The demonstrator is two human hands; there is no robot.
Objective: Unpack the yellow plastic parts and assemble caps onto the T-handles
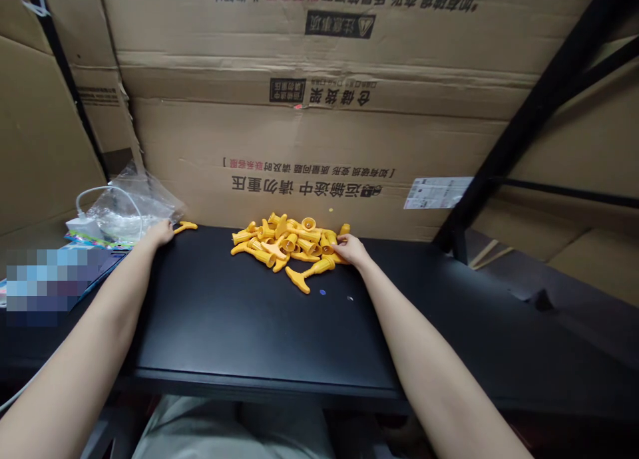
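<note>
A heap of yellow plastic T-handled pieces lies on the black tabletop against the cardboard. Each has a curved crossbar, and several show a ribbed, hollow cup end. At the far left, my left hand is closed on one yellow T-handled piece, whose crossbar sticks out past the fingers. My right hand is at the heap's right edge, its fingers pinched on a yellow piece that they partly hide. One T-handled piece lies at the front of the heap, crossbar toward me.
Clear plastic bags, a white charger with a cable and a partly blurred flat item lie left. Printed cardboard walls the back. A black metal post slants at right. A small blue dot marks the tabletop.
</note>
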